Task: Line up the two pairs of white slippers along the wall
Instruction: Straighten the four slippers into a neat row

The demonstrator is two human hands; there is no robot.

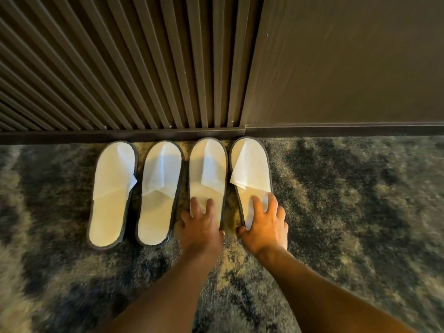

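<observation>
Two pairs of white slippers with dark edging lie side by side on the carpet, toes against the dark baseboard [144,135]. The left pair, the far-left slipper [110,193] and the second slipper [158,200], lies untouched. My left hand [201,224] covers the heel of the third slipper [207,169], fingers spread on its sole and thumb at its right edge. My right hand [264,224] grips the heel of the rightmost slipper [251,167], thumb at its left edge and fingers on top. Both heels are hidden under my hands.
A ribbed dark wall panel [120,68] rises behind the left slippers, and a smooth dark wall [348,63] continues to the right. Mottled grey and beige carpet [348,200] spreads around the slippers on all near sides.
</observation>
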